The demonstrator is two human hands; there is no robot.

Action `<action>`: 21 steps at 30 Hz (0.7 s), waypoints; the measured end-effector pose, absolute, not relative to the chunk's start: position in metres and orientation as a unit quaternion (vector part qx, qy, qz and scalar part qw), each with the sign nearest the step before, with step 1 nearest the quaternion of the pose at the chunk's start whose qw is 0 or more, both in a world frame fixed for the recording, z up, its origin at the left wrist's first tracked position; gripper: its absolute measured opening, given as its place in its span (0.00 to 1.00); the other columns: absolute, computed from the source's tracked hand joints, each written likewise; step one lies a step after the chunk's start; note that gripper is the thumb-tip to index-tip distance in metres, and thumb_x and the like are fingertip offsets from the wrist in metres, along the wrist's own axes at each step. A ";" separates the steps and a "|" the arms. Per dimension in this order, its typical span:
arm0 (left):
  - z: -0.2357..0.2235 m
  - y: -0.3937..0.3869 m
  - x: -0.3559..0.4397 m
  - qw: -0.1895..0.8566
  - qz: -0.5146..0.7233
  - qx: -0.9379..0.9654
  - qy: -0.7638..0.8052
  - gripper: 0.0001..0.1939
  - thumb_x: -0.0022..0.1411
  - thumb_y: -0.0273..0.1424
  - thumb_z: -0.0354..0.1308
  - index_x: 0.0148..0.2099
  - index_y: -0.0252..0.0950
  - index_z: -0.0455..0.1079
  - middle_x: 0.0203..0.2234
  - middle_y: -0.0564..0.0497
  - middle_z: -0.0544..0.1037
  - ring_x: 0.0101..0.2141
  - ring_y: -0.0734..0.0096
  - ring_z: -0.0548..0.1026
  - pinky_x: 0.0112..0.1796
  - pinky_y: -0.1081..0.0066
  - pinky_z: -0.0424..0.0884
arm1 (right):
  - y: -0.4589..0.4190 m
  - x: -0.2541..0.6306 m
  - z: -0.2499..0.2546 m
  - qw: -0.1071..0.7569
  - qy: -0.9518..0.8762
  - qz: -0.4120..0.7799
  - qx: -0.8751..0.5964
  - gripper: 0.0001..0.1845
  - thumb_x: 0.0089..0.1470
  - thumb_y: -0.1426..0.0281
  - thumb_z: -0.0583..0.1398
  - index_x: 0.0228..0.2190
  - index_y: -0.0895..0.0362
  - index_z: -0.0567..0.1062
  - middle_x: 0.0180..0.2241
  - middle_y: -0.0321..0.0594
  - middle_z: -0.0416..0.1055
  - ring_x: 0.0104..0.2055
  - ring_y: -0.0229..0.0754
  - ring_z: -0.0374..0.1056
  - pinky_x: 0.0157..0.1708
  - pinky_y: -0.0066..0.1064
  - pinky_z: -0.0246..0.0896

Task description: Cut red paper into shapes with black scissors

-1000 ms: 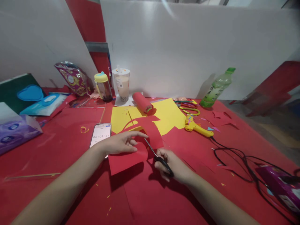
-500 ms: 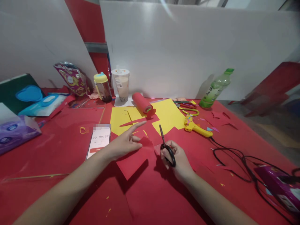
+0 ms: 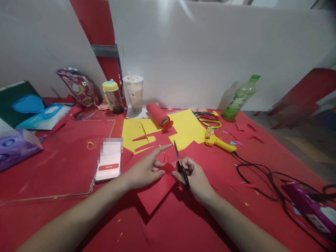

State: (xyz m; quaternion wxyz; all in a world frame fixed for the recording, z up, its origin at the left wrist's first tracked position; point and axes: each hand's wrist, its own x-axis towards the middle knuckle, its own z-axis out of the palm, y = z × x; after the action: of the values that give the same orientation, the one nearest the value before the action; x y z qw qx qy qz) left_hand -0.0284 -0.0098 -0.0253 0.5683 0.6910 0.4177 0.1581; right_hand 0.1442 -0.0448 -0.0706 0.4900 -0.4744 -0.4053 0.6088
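Observation:
My left hand (image 3: 145,168) pinches a piece of red paper (image 3: 156,193) near its upper corner, with the index finger stretched out past it. In my right hand (image 3: 194,176) is a pair of black-handled scissors (image 3: 183,173), blades pointing up and away. The right thumb reaches the paper's right edge; whether it grips the paper I cannot tell. Just beyond the hands lie cut red strips on sheets of yellow paper (image 3: 190,127). A red paper roll (image 3: 157,114) rests on the yellow sheets.
A phone (image 3: 109,166) lies by my left wrist. To the right are a yellow glue gun (image 3: 219,142), its black cable (image 3: 252,164) and a purple device (image 3: 309,206). At the back stand a milk tea cup (image 3: 133,92), a yellow-lidded bottle (image 3: 112,96) and a green bottle (image 3: 240,99).
The scissors have come away from the cut and now point upward. The red paper has turned in my left hand and moved nearer me, and a cut strip has dropped onto the yellow sheets.

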 end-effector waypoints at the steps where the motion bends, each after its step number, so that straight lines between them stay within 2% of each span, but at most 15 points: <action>1: -0.026 -0.010 -0.028 0.568 0.158 0.692 0.417 0.37 0.54 0.23 0.51 0.63 0.45 0.42 0.21 0.61 0.56 0.19 0.81 0.54 0.21 0.78 0.53 | -0.045 0.144 -0.071 0.490 -0.406 0.610 -0.473 0.24 0.34 0.70 0.68 0.21 0.54 0.55 0.15 0.22 0.57 0.12 0.28 0.54 0.10 0.21 0.52; 6: -0.028 -0.009 -0.027 0.574 0.165 0.689 0.411 0.33 0.54 0.24 0.51 0.61 0.44 0.46 0.20 0.61 0.56 0.18 0.81 0.53 0.20 0.78 0.52 | -0.045 0.143 -0.070 0.497 -0.407 0.608 -0.467 0.24 0.35 0.71 0.67 0.21 0.54 0.54 0.16 0.21 0.55 0.12 0.27 0.52 0.10 0.20 0.52; 10: -0.033 -0.006 -0.027 0.588 0.142 0.668 0.434 0.28 0.54 0.28 0.52 0.58 0.39 0.52 0.19 0.62 0.57 0.18 0.80 0.53 0.20 0.77 0.50 | -0.045 0.143 -0.069 0.516 -0.406 0.587 -0.473 0.24 0.34 0.71 0.67 0.21 0.53 0.54 0.18 0.23 0.56 0.14 0.27 0.51 0.11 0.20 0.53; 12: -0.037 -0.005 -0.026 0.571 0.125 0.676 0.449 0.22 0.54 0.31 0.53 0.52 0.36 0.59 0.18 0.61 0.57 0.18 0.78 0.54 0.20 0.76 0.50 | -0.045 0.143 -0.069 0.526 -0.406 0.573 -0.480 0.23 0.35 0.70 0.67 0.21 0.54 0.54 0.18 0.24 0.57 0.14 0.27 0.52 0.11 0.20 0.53; 14: -0.039 -0.003 -0.026 0.551 0.119 0.694 0.447 0.11 0.53 0.33 0.54 0.38 0.34 0.65 0.17 0.61 0.54 0.19 0.78 0.53 0.21 0.75 0.50 | -0.044 0.144 -0.070 0.533 -0.408 0.560 -0.486 0.22 0.36 0.70 0.66 0.22 0.54 0.55 0.18 0.23 0.57 0.14 0.27 0.53 0.12 0.19 0.52; 15: -0.040 -0.003 -0.026 0.546 0.120 0.702 0.443 0.07 0.52 0.34 0.54 0.31 0.35 0.64 0.17 0.61 0.53 0.19 0.78 0.52 0.21 0.74 0.49 | -0.044 0.144 -0.070 0.536 -0.409 0.555 -0.487 0.22 0.36 0.70 0.66 0.22 0.54 0.55 0.17 0.23 0.57 0.14 0.27 0.53 0.12 0.19 0.52; 17: -0.041 -0.002 -0.026 0.544 0.120 0.709 0.433 0.12 0.52 0.34 0.54 0.22 0.36 0.56 0.17 0.61 0.49 0.19 0.78 0.49 0.21 0.73 0.47 | -0.044 0.144 -0.071 0.536 -0.411 0.551 -0.490 0.22 0.36 0.70 0.66 0.22 0.53 0.55 0.17 0.22 0.56 0.13 0.27 0.53 0.11 0.19 0.51; 19: -0.040 -0.001 -0.027 0.543 0.120 0.711 0.431 0.16 0.52 0.34 0.55 0.20 0.37 0.52 0.17 0.61 0.47 0.19 0.78 0.48 0.21 0.73 0.46 | -0.044 0.144 -0.071 0.533 -0.412 0.552 -0.491 0.22 0.36 0.70 0.66 0.22 0.53 0.55 0.17 0.22 0.57 0.13 0.28 0.53 0.10 0.19 0.51; 21: -0.040 0.000 -0.029 0.544 0.120 0.712 0.429 0.15 0.52 0.35 0.55 0.20 0.37 0.54 0.16 0.60 0.49 0.19 0.78 0.49 0.22 0.73 0.46 | -0.043 0.144 -0.071 0.536 -0.410 0.554 -0.488 0.22 0.36 0.71 0.66 0.22 0.53 0.55 0.18 0.23 0.58 0.13 0.27 0.54 0.10 0.19 0.51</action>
State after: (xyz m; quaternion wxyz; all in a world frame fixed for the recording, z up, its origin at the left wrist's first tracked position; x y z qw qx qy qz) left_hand -0.0292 0.0001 -0.0398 0.5437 0.7115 0.4288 0.1197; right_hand 0.1437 -0.0435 -0.0712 0.5357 -0.4881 -0.4096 0.5542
